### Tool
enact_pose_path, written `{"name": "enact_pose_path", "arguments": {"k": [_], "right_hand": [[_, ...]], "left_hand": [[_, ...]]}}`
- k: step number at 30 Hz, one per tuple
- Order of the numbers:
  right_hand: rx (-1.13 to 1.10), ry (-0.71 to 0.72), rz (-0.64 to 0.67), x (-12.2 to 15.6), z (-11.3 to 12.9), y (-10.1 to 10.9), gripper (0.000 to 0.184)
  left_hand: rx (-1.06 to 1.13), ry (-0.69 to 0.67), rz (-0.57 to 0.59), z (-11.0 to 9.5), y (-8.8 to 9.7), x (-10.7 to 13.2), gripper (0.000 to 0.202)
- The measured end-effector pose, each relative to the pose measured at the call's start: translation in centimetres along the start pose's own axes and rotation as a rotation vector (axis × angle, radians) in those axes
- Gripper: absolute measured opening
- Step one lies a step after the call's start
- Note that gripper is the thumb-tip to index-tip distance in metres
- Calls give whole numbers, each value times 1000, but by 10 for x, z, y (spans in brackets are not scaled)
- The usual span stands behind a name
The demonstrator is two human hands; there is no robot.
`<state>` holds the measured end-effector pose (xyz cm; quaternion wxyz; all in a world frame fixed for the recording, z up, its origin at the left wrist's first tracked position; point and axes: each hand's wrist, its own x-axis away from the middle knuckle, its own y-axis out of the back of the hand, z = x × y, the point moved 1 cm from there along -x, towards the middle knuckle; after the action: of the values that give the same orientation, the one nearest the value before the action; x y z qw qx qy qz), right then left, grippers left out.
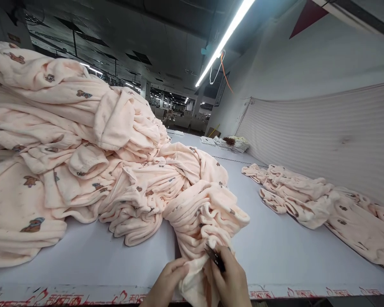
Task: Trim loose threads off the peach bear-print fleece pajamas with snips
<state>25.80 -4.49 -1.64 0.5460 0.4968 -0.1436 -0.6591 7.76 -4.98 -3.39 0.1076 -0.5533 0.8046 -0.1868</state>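
My left hand [166,281], low in the middle of the head view, pinches the edge of a pale pink plush garment [196,215] printed with small bears. The cloth is bunched and hangs toward me over the table's front edge. My right hand [232,279] is closed around small dark thread snips [215,258], whose tip points up and left against the folds. Whether the blades are apart cannot be made out. Part of the garment lies between my two hands, and its lower end leaves the frame.
A large heap of matching pink garments [60,111] fills the left of the white table [140,264]. More pink garments [310,196] lie along the right side by a striped cloth hanging [322,132]. Folded cloths [239,144] sit at the far end. A tube light [225,40] hangs above.
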Motion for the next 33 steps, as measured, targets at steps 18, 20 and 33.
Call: {"name": "enact_pose_path", "arguments": {"k": [18, 20, 33], "right_hand": [[-81, 24, 100, -1, 4, 11, 24], [-91, 75, 108, -1, 3, 13, 18], [132, 175, -59, 11, 20, 6, 17]], "left_hand": [[684, 212, 253, 2, -5, -17, 37], [668, 214, 266, 4, -5, -18, 39], [533, 241, 200, 3, -8, -17, 49]]}}
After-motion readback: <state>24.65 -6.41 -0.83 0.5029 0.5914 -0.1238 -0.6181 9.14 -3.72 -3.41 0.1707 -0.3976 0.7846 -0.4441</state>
